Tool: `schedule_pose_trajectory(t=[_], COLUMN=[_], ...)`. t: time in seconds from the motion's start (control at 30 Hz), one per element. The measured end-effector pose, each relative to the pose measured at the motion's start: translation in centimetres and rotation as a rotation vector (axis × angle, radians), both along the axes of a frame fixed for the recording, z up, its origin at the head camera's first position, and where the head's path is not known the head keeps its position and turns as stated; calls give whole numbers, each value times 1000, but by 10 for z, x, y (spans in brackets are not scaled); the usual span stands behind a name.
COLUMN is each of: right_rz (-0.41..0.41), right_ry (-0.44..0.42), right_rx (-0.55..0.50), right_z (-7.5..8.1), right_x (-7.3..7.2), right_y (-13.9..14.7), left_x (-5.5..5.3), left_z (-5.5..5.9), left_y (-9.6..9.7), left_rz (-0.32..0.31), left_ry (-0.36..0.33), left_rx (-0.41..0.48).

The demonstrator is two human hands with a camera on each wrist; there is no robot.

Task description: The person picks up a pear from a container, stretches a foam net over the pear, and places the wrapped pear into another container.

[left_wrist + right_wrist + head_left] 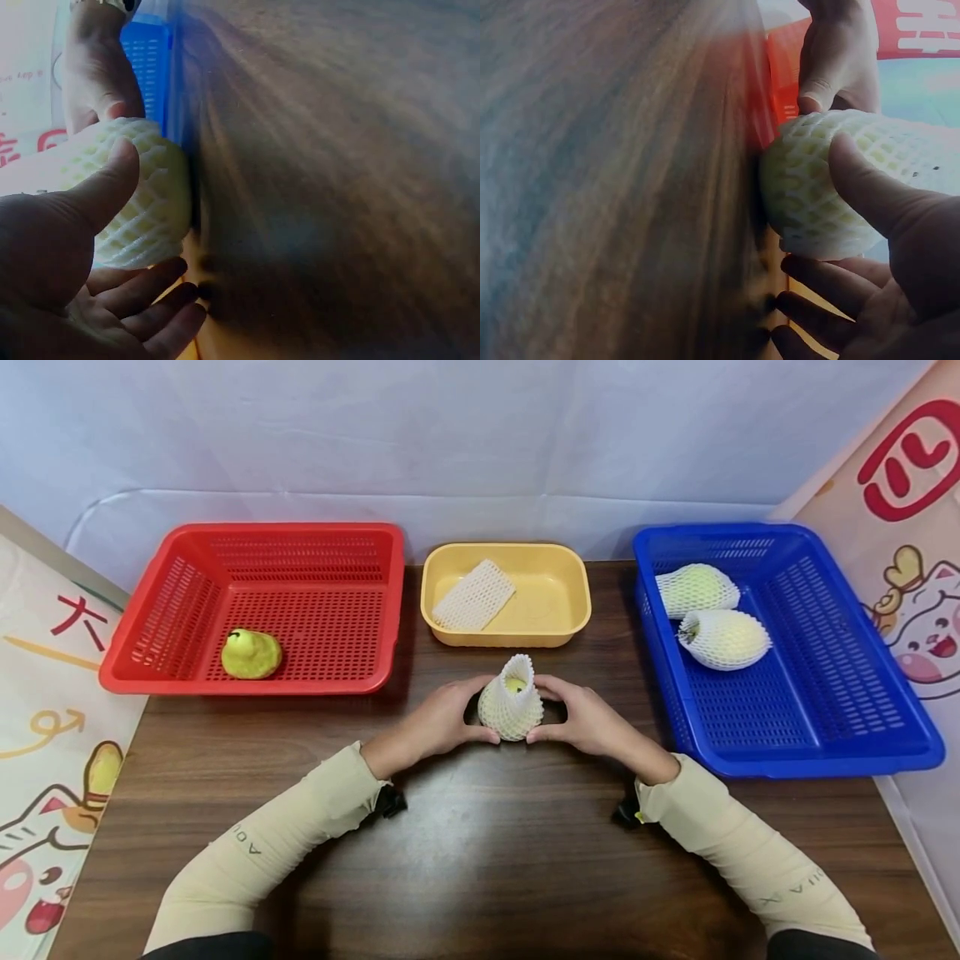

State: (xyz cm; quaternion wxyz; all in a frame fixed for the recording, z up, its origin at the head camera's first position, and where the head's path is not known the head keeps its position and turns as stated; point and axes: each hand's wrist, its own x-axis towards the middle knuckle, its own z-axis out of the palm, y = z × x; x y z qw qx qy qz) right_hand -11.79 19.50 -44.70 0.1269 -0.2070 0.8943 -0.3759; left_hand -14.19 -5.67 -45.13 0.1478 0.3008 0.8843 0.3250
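Observation:
A pear [512,717] in a white foam net sleeve [524,675] stands upright on the wooden table in front of me. The sleeve's top end rises open around the stem. My left hand [442,717] holds the pear from the left, and my right hand [588,718] from the right. Both thumbs lie on its near side, with the other fingers curving behind it. In the left wrist view the left thumb [112,176] presses on the netting. The right wrist view shows the right thumb [859,176] on the mesh likewise.
A red basket [337,683] at the left holds a bare green pear [251,656]. Behind my hands a yellow tray [551,589] contains a flat foam net [475,597]. At the right, a blue basket [817,693] holds two net-wrapped pears [726,640].

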Motion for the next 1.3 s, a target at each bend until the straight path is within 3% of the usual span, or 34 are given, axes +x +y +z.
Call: schedule_pose_trajectory(t=[0.1, 0.37, 0.8, 1.1, 1.3], right_rz=[4, -8, 14, 4, -5], right_ry=[11, 11, -40, -39, -104], right_rx=[-3, -109, -86, -57, -187], right_z=[1, 9, 0, -7, -8], right_x=[1, 2, -1, -2, -5], right_y=[1, -3, -2, -1, -1], left_x=[1, 1, -4, -4, -6], left_z=[1, 7, -2, -7, -8], left_y=[-2, -2, 2, 2, -1], left_rz=[1, 6, -28, -41, -40], left_ry=[5, 67, -20, -36, -91], left_rx=[9, 140, 50, 127, 177])
